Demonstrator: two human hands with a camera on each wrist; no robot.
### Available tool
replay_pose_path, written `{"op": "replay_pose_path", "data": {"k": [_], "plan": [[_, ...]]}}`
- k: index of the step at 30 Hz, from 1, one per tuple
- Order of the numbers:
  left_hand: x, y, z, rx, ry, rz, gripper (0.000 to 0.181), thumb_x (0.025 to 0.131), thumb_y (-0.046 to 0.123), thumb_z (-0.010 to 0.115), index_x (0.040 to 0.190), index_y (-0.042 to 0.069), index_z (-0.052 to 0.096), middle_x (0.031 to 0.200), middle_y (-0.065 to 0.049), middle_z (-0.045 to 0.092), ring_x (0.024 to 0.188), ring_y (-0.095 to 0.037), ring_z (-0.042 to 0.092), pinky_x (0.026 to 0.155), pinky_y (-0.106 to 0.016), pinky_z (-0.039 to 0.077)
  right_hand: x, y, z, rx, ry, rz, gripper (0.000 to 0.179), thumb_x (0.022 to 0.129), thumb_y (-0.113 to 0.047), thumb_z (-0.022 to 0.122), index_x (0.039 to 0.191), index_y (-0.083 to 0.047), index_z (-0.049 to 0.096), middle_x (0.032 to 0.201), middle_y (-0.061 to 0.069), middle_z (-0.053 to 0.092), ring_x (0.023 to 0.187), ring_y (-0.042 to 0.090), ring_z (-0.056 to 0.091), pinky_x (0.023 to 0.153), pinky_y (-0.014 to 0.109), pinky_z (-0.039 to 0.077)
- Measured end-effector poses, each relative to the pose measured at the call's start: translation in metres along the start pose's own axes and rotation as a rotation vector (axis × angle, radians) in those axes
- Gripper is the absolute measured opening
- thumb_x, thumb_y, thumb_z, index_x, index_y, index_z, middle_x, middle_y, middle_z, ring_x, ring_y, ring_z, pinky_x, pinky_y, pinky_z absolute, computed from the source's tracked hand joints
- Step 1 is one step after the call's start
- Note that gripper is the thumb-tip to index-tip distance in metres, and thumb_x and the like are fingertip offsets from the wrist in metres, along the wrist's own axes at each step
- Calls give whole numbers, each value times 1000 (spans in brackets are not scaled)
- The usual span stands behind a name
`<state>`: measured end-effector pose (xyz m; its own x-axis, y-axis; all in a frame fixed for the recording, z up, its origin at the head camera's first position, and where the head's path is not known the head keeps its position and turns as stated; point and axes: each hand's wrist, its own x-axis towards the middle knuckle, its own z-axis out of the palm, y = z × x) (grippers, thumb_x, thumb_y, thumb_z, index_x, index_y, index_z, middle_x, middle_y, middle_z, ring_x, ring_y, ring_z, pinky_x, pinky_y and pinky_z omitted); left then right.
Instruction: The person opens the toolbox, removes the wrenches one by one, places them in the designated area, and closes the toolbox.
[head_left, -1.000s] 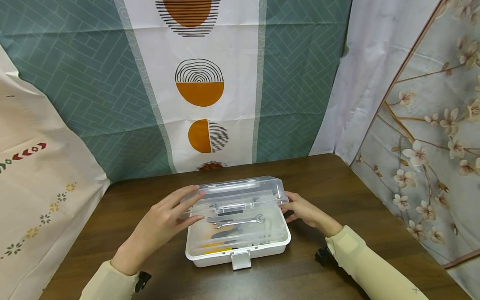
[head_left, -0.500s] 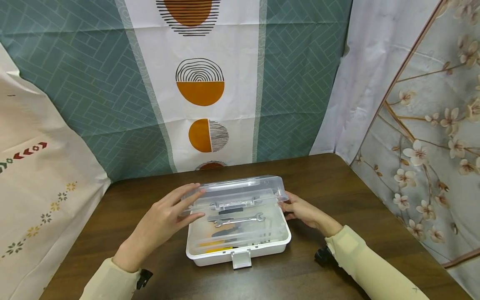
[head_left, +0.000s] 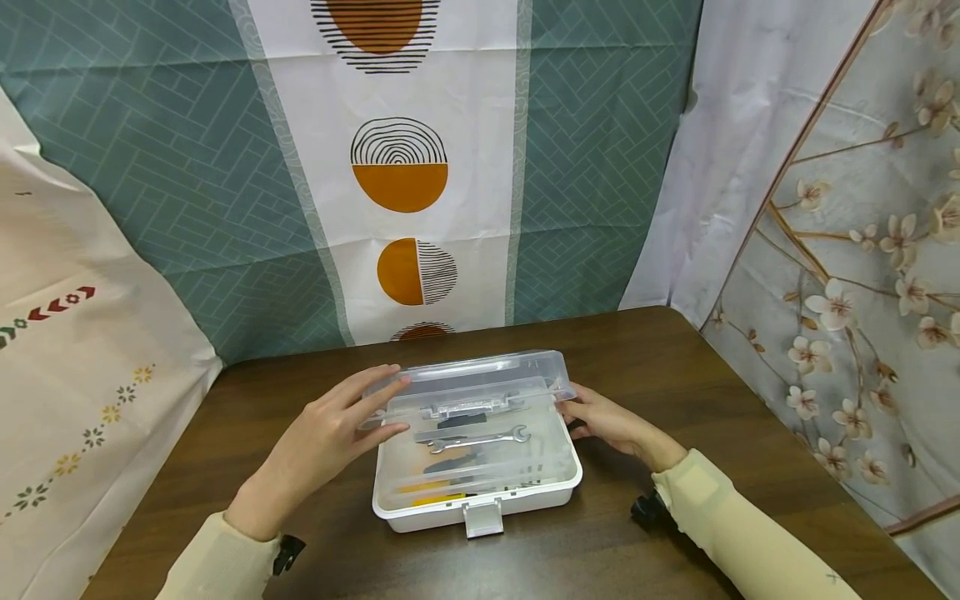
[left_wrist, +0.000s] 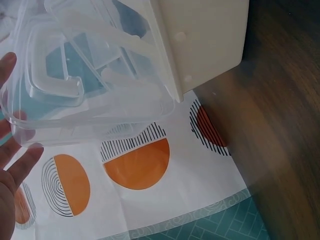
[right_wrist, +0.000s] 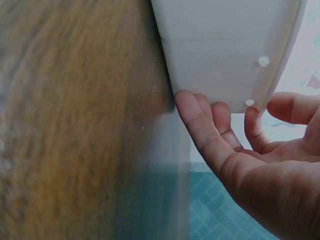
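Note:
A white plastic toolbox (head_left: 408, 523) with a clear lid (head_left: 480, 371) sits on the table, the lid raised and tilted back. My left hand (head_left: 333, 433) holds the lid at its left end, fingertips showing through the clear plastic in the left wrist view. At the back right corner my right hand (head_left: 611, 425) grips the box, fingers curled round its white wall (right_wrist: 220, 55) in the right wrist view. Inside, a double-ended open wrench (head_left: 480, 442) lies on a translucent tray, with dark and yellow tools (head_left: 438, 500) blurred beneath. A white latch (head_left: 483, 518) hangs open at the front.
The dark wooden table (head_left: 637, 358) ends at a patterned green and white cloth (head_left: 600, 167) behind the box. A cream cloth (head_left: 112, 333) hangs on the left and a floral one (head_left: 847, 350) on the right.
The lid has tipped very slightly further back. Both hands keep their places on the lid and the box.

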<state>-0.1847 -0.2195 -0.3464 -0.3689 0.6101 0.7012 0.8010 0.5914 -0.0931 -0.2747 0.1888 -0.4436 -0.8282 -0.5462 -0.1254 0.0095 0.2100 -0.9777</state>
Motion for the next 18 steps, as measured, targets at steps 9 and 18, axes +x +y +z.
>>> {"op": "replay_pose_path", "data": {"k": [9,18], "plan": [[4,-7,-1,-25,-10,-30,54,105,46,55,137,5,68,137,-16,64,116,-29,67,71,-27,60,0,-1,3,10,29,3,18,108,-15,50,119,-1,48,117,13,55,101,22,60,85,39,55],[10,-17,2,-19,-15,-64,57,107,47,50,142,6,64,145,-15,60,129,-33,61,109,-26,44,0,-2,3,-15,42,7,15,109,-15,47,115,-2,50,113,12,59,102,24,61,84,39,56]]}}
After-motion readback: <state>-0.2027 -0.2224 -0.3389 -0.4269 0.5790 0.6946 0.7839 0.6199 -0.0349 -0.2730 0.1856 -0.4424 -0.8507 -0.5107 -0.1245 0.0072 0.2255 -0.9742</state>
